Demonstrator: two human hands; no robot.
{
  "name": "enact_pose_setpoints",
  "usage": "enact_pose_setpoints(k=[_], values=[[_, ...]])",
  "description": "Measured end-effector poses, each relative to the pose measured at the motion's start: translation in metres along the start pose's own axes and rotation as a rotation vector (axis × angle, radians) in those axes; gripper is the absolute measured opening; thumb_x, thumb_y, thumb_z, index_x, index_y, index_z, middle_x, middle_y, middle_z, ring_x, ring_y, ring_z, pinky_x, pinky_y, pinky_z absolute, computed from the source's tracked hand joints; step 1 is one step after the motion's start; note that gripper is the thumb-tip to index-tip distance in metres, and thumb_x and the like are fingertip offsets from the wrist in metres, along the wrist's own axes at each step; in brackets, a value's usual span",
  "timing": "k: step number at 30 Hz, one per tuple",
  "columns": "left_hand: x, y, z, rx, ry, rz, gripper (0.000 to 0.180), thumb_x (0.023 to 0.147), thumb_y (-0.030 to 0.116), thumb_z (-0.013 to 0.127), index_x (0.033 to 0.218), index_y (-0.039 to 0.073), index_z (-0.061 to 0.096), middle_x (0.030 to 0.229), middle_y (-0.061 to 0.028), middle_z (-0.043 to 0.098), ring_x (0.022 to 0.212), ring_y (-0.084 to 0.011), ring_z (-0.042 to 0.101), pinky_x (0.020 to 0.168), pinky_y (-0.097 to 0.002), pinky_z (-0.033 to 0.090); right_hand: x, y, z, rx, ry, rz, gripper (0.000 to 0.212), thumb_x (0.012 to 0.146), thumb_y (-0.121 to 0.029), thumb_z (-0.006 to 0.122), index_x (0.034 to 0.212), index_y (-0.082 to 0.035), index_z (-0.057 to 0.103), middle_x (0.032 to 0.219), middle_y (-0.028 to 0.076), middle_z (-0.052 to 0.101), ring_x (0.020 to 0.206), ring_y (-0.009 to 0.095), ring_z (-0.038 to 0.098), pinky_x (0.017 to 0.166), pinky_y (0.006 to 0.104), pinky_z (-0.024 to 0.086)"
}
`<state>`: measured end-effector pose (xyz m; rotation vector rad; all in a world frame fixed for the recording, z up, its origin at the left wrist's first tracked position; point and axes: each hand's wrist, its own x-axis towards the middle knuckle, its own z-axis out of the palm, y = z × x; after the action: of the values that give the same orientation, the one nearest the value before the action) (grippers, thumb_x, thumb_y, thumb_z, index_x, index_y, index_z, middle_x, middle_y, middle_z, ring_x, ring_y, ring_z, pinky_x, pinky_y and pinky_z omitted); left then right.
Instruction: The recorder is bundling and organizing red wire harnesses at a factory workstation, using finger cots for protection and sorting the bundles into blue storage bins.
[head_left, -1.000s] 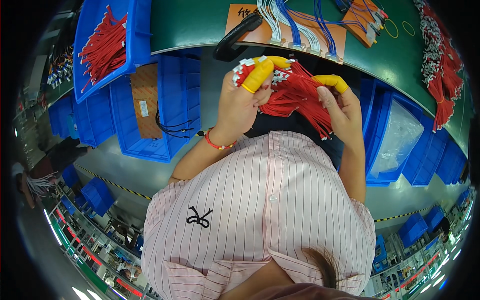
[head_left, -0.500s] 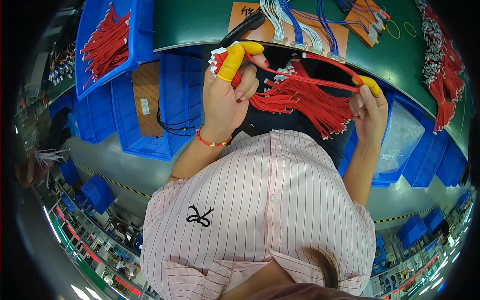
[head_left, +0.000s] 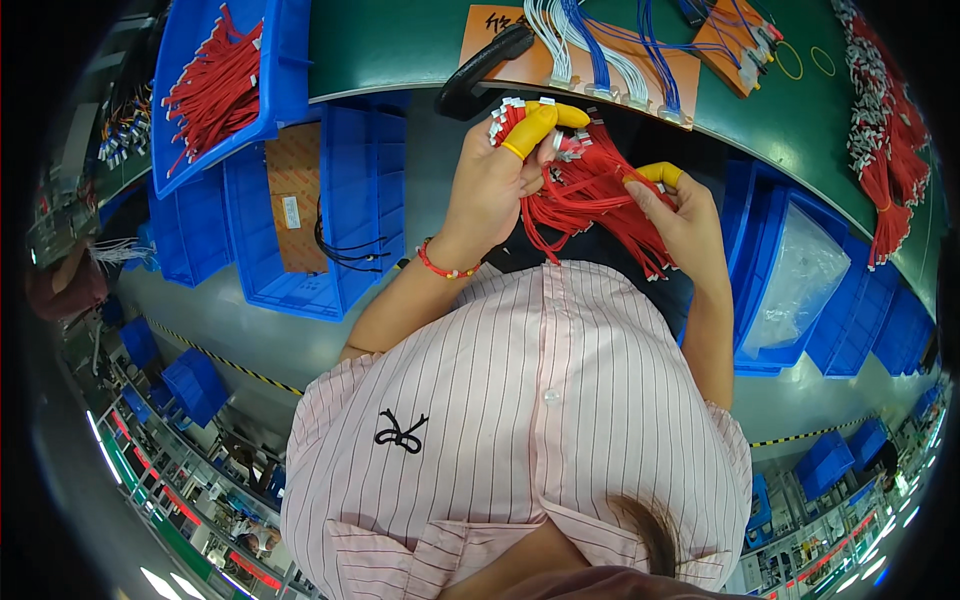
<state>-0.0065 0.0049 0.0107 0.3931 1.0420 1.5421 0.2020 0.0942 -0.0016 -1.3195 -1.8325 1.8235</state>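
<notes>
Hands, head view: the left hand (head_left: pixel 488 185) grasps a bunch of red cables (head_left: pixel 507 118) with white end connectors, pressed between a thumb and forefinger in yellow finger covers (head_left: pixel 530 132). The right hand (head_left: pixel 692 228), with a yellow cover (head_left: pixel 662 173) on its forefinger, brings thumb and forefinger together at the upper right of a larger loose heap of red cables (head_left: pixel 585 195); whether it pinches a strand cannot be told. This heap lies between the two hands, in front of the striped shirt (head_left: pixel 460 350) and below the near edge of a green counter (head_left: pixel 390 45). A red bracelet (head_left: pixel 447 265) encircles the left wrist.

On the counter, white cables (head_left: pixel 552 45) and blue cables (head_left: pixel 592 50) cross an orange board (head_left: pixel 482 42), with a black handle-shaped object (head_left: pixel 480 78) at its left edge. Farther right are two yellow rings (head_left: pixel 788 60) and a hanging red bundle (head_left: pixel 880 190). At upper left, a blue bin (head_left: pixel 287 70) contains more red cables; below it, a blue crate (head_left: pixel 345 190) holds a brown sheet (head_left: pixel 292 165). Right of the right hand, another blue bin contains a clear plastic bag (head_left: pixel 803 275).
</notes>
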Motion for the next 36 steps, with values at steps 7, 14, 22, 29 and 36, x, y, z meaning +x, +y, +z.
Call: enact_pose_setpoints(k=[7,14,22,29,36], values=[[0.006,-0.005,-0.001,0.013,0.010,0.036,0.025,0.100,0.015,0.047,0.109,-0.003,0.061,0.070,0.0033,0.051,0.048,0.0007,0.029,0.042,-0.0179,0.021,0.005,0.003,-0.008,0.269,-0.001,0.058,0.021,0.090,-0.008,0.062,0.108,0.003,0.062,0.072,-0.003,0.056,0.058,0.000,0.043,0.051,0.0178,0.031],[0.012,-0.006,-0.004,0.003,-0.008,0.022,0.024,0.100,0.012,0.046,0.110,-0.002,0.062,0.070,0.0040,0.049,0.048,0.0012,0.029,0.042,-0.0178,0.021,0.002,0.013,-0.027,0.753,-0.200,0.126,0.020,0.089,-0.008,0.059,0.104,0.005,0.062,0.061,-0.004,0.050,0.045,0.002,0.033,0.044,0.0201,0.025],[0.013,-0.003,-0.004,0.011,-0.023,-0.005,0.024,0.099,0.013,0.046,0.107,-0.003,0.062,0.068,0.0050,0.045,0.048,0.0010,0.027,0.043,-0.0184,0.019,-0.004,0.027,-0.034,1.096,-0.301,-0.155,0.034,0.090,-0.013,0.057,0.115,0.009,0.053,0.072,0.010,0.060,0.041,0.002,0.028,0.040,0.0174,0.024],[0.016,-0.003,-0.005,-0.035,-0.028,-0.014,0.023,0.099,0.013,0.046,0.104,-0.003,0.062,0.067,0.0049,0.045,0.048,0.0005,0.027,0.043,-0.0187,0.019,-0.004,0.023,-0.034,1.146,-0.381,-0.246,0.038,0.089,-0.016,0.059,0.115,0.011,0.052,0.082,0.017,0.064,0.039,0.002,0.027,0.038,0.0173,0.023],[0.016,-0.001,-0.001,0.021,-0.001,0.032,0.020,0.100,0.013,0.046,0.102,-0.002,0.058,0.067,0.0029,0.044,0.051,-0.0006,0.029,0.044,-0.0161,0.023,-0.006,0.033,-0.020,1.067,-0.272,-0.208,0.031,0.090,-0.016,0.061,0.109,0.008,0.057,0.079,0.011,0.061,0.042,0.003,0.030,0.044,0.0191,0.027]])
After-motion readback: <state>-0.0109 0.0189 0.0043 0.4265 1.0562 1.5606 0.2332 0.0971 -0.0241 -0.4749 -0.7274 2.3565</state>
